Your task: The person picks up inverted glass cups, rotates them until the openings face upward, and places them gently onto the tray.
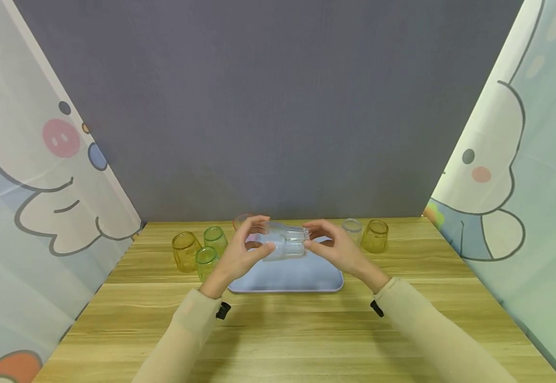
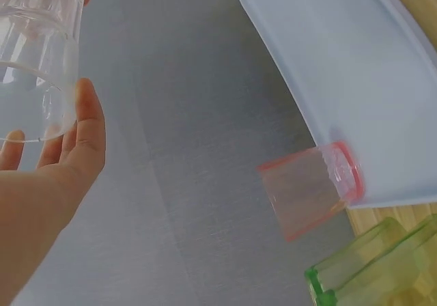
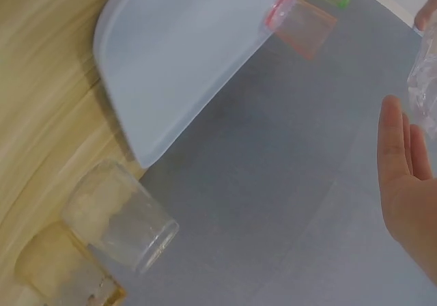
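Above the tray, a clear glass (image 1: 284, 242) is held sideways between both hands; a second rim line in it suggests two nested glasses, but I cannot tell for sure. My left hand (image 1: 245, 254) grips its wide end, thumb in front and fingers behind. At the narrow end, my right hand (image 1: 337, 251) holds it between thumb and fingers. The left wrist view shows the clear glass (image 2: 41, 67) with the left fingers round its rim. Below lies a pale blue tray (image 1: 287, 279). Behind the left hand stands a red-tinted glass (image 2: 311, 190), partly hidden in the head view.
Left of the tray stand an amber glass (image 1: 185, 252) and two green glasses (image 1: 215, 239). On the right are another clear glass (image 1: 353, 229) and a second amber glass (image 1: 375, 236). A grey panel (image 1: 278, 117) rises behind the wooden table (image 1: 287, 340).
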A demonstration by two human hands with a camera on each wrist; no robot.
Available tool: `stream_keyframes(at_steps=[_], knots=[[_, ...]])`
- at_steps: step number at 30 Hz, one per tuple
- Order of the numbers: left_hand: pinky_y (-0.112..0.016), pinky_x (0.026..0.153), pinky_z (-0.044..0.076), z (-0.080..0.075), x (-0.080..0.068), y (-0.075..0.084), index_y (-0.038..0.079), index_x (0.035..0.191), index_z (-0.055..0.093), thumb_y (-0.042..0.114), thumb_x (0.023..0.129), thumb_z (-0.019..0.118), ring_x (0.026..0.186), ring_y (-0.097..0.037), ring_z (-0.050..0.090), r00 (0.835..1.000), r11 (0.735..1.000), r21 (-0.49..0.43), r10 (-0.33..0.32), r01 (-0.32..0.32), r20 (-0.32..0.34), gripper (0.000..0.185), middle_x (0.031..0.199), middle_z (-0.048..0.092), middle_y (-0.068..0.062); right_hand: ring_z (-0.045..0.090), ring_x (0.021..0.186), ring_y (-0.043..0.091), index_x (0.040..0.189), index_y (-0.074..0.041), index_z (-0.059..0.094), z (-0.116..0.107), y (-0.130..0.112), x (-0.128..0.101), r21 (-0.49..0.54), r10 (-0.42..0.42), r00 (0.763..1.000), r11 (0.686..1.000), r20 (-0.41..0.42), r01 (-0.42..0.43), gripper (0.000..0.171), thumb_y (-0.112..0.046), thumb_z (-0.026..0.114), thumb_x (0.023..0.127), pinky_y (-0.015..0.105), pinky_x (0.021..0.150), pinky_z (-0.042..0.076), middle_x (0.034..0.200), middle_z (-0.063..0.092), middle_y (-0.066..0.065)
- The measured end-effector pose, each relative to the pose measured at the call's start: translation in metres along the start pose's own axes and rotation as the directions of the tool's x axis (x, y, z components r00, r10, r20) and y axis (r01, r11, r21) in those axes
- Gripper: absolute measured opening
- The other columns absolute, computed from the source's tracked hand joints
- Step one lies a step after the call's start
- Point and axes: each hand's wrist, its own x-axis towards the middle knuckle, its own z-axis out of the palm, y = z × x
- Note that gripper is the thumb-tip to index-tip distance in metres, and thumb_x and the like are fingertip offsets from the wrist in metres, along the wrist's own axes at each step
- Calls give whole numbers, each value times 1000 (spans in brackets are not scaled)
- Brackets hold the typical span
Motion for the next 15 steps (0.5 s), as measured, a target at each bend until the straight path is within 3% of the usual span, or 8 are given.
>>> stream_keyframes(at_steps=[15], knots=[[-45,90,53,-3,-2,2,17,145,50,25,90,78,119,-28,51,999,976,217,21,-15,-26,62,135,50,-8,62,112,31,135,-7,61,-18,7,-1,-152,70,996,986,48,-62,42,-20,71,97,45,93,53,125,64,11]])
